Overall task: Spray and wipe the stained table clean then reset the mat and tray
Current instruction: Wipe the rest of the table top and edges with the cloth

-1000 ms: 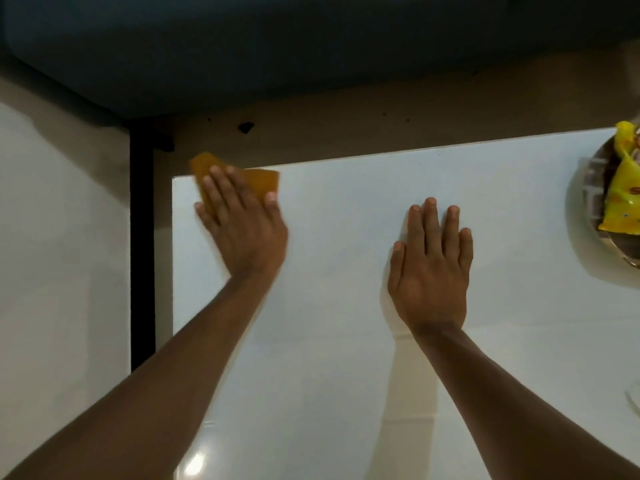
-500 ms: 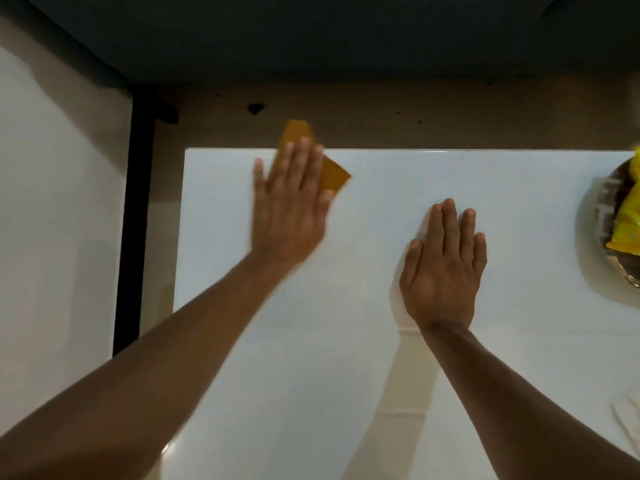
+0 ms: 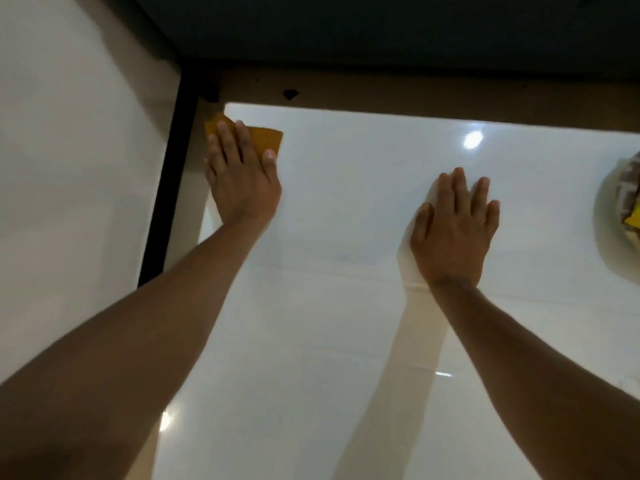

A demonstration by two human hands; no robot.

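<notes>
A glossy white table [image 3: 346, 306] fills the head view. My left hand [image 3: 242, 178] presses flat on an orange cloth [image 3: 266, 142] at the table's far left corner; the cloth's corner pokes past the left edge. My right hand [image 3: 453, 223] rests flat on the table surface with straight fingers, right of centre, holding nothing. I see no stain on the visible surface. At the right edge sits a round patterned tray [image 3: 623, 195] with something yellow on it, mostly cut off by the frame.
A black upright frame bar [image 3: 169, 188] runs along the table's left side, with pale floor beyond it. A brown ledge [image 3: 415, 98] borders the far edge under a dark wall. Light glare spots shine on the surface.
My left hand swept the orange cloth to the right along the far edge, then back to the far left corner. My right hand has stayed flat in place.
</notes>
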